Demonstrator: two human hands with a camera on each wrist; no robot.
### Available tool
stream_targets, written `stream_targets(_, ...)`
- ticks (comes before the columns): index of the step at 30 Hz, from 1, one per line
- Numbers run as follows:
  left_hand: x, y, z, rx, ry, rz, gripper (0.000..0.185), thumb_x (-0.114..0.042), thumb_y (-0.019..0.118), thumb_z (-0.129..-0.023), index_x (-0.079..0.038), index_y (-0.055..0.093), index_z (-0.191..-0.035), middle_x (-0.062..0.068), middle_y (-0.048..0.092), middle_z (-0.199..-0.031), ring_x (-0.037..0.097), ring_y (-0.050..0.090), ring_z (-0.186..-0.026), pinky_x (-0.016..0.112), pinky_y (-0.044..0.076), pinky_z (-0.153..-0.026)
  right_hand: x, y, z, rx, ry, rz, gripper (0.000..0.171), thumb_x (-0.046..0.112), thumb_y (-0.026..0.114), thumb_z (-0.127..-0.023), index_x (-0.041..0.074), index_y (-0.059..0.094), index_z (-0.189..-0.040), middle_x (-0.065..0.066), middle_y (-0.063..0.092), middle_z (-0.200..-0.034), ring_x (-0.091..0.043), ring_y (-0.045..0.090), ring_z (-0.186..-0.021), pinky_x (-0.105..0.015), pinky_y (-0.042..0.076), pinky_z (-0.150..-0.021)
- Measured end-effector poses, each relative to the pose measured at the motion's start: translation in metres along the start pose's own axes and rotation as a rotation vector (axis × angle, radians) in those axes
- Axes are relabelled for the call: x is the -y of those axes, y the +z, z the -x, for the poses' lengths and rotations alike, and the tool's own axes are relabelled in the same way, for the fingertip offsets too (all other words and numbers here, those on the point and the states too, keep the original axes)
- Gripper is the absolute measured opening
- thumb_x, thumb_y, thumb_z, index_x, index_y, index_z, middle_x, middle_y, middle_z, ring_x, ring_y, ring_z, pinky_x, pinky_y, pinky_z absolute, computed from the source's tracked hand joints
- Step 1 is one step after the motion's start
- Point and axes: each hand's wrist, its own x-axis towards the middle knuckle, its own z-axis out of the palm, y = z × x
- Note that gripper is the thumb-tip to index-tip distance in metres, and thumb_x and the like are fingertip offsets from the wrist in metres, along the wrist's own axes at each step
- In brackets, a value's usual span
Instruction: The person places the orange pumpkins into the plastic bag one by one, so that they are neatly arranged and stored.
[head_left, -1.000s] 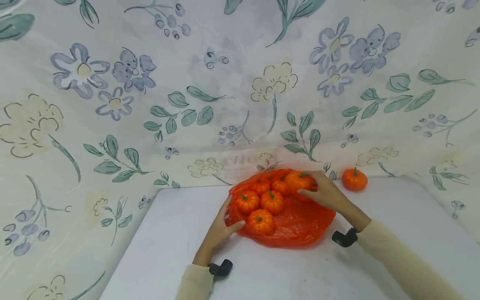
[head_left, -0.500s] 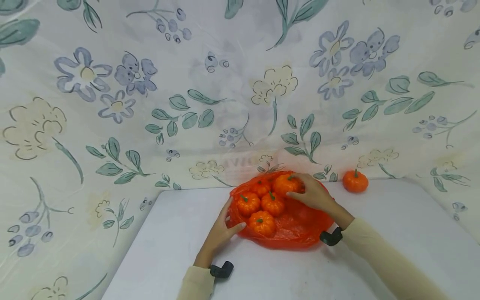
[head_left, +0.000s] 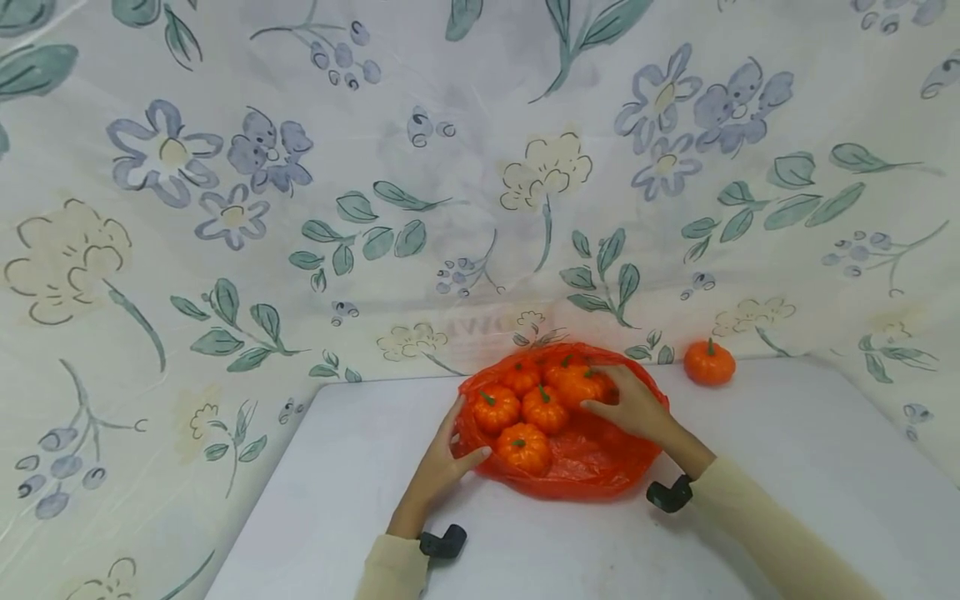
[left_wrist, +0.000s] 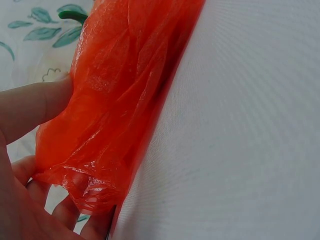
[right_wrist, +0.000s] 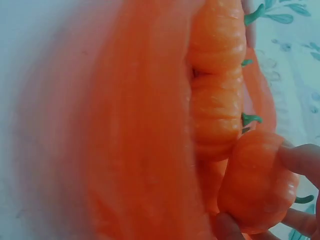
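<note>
A red plastic bag (head_left: 600,462) lies open on the table with several small orange pumpkins in it, among them a front pumpkin (head_left: 523,448). On the bag's left side, my left hand (head_left: 437,468) holds the plastic; in the left wrist view the thumb (left_wrist: 45,102) lies on one face and the fingers curl round its end. Inside the bag's right half my right hand (head_left: 636,406) grips a pumpkin (right_wrist: 257,180) between thumb and fingers. That pumpkin sits beside the others, their green stems pointing up. Its underside is hidden in the head view.
Another small pumpkin (head_left: 709,363) stands on the white table (head_left: 360,442) at the back right, outside the bag. Floral cloth (head_left: 480,167) hangs behind the table's far edge.
My right hand has carried its pumpkin left over the bag, then slightly lower among the others; a pumpkin behind it shows again. The left hand stays at the bag's left side.
</note>
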Motion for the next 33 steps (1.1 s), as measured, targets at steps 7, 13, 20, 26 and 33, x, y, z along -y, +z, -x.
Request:
stream_targets(7,0.001,0.0,-0.001,0.001,0.006,-0.005,0.094,-0.033,0.075,-0.086,-0.021,0.019,-0.161,0.008,0.025,-0.166,0.036,0.034,-0.146,0.06,0.034,-0.116,-0.008,0.0,0.006,-0.033,-0.02,0.045,0.069,0.03,0.078,-0.087,0.005,0.048,-0.143,-0.023,0.047,-0.141,-0.043,0.048,-0.13,-0.062,0.046,-0.104)
stream_targets(13,0.003,-0.001,-0.002,-0.002,0.006,-0.003,0.093,-0.033,0.074,-0.086,-0.022,0.019,-0.161,0.007,0.024,-0.166,0.035,0.033,-0.147,0.06,0.033,-0.117,-0.01,0.0,0.01,-0.025,-0.041,0.068,0.069,0.029,0.078,-0.087,0.004,0.047,-0.143,-0.023,0.047,-0.138,-0.043,0.049,-0.129,-0.061,0.049,-0.101)
stream_targets(20,0.001,0.0,0.0,0.004,-0.015,0.019,0.094,-0.035,0.074,-0.085,-0.025,0.019,-0.161,0.004,0.025,-0.166,0.033,0.032,-0.148,0.059,0.032,-0.118,-0.013,0.001,0.014,-0.017,-0.058,0.112,0.068,0.028,0.079,-0.086,0.003,0.049,-0.142,-0.024,0.048,-0.134,-0.043,0.053,-0.122,-0.06,0.052,-0.097)
stream_targets(26,0.001,-0.001,-0.001,-0.004,-0.02,0.005,0.095,-0.036,0.075,-0.085,-0.025,0.019,-0.161,0.004,0.025,-0.166,0.033,0.031,-0.149,0.06,0.031,-0.118,-0.017,0.002,0.015,-0.006,-0.063,0.13,0.067,0.027,0.079,-0.086,0.003,0.049,-0.141,-0.022,0.049,-0.13,-0.041,0.055,-0.119,-0.058,0.053,-0.096)
stream_targets(33,0.003,0.0,-0.001,-0.001,0.008,0.007,0.094,-0.032,0.074,-0.086,-0.021,0.019,-0.161,0.008,0.025,-0.166,0.036,0.034,-0.146,0.06,0.034,-0.116,-0.022,0.005,0.017,0.024,-0.072,0.156,0.065,0.023,0.08,-0.085,0.002,0.05,-0.139,-0.02,0.049,-0.123,-0.039,0.057,-0.113,-0.056,0.056,-0.093)
